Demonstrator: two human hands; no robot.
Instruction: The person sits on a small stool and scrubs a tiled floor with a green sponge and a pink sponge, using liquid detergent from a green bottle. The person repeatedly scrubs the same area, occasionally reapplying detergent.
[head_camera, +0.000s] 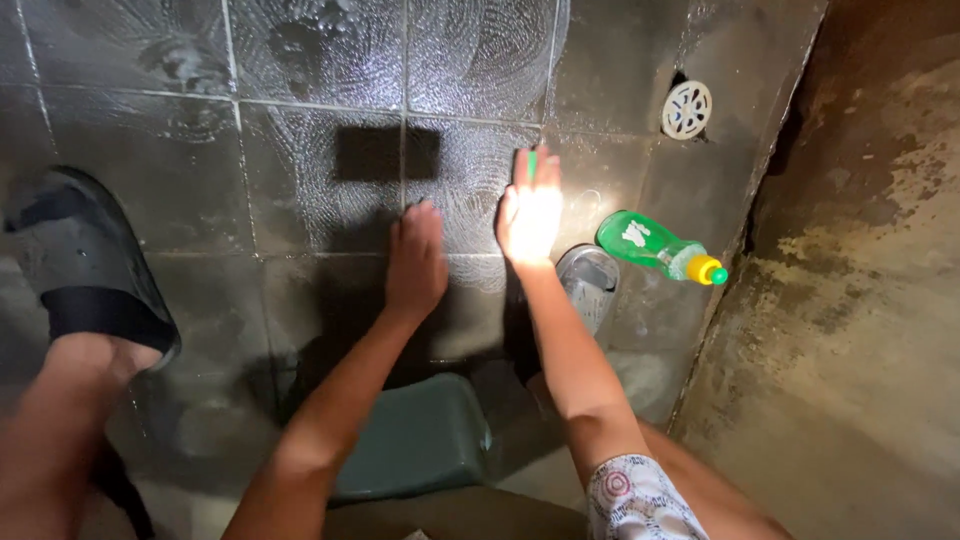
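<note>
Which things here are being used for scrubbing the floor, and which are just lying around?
In use:
- right hand pressing a green scrubber, mostly hidden
- left hand flat on the tiles
- soapy floor tiles
- green soap bottle, lying on its side nearby, probably

Just lying about:
- round white drain cover
- black slipper on the person's foot
- green stool
- stained wall

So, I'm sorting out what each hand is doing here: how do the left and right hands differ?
The left hand lies in shadow and shows nothing in its grip; the right hand is brightly lit and presses a green scrubber, barely visible at the fingertips. The right reaches farther up the floor, the left sits lower. The right is nearer the green bottle. Both rest palm down on the wet, soapy tiles.
</note>
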